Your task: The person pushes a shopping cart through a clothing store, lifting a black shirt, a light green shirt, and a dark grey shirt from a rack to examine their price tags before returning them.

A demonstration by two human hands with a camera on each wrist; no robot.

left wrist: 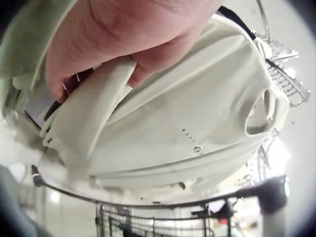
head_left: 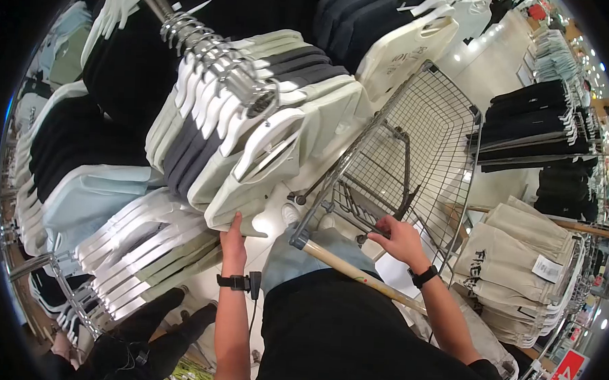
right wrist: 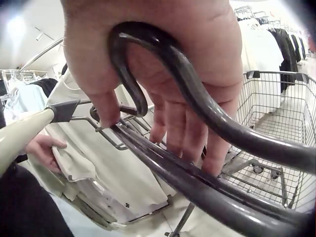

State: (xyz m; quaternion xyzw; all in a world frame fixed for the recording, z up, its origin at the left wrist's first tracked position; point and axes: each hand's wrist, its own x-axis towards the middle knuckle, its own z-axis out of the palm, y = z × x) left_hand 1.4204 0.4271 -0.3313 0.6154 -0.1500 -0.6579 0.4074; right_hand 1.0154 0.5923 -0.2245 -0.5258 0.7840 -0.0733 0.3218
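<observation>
In the head view my left hand is at the lower edge of a pale cream top hanging on a rack. Up close, the left wrist view shows thumb and fingers pinching a fold of the cream top, which has a small dotted print on its chest. My right hand is over the near end of a wire shopping cart. The right wrist view has its fingers and thumb around a glossy black bent bar, fingertips right at the lower part of the bar.
The cart's pale handle crosses in front of my body. A chrome rack arm with a spring-like coil projects above the tops. Beige trousers hang at right, black garments behind them. Another person's dark-clothed legs are at lower left.
</observation>
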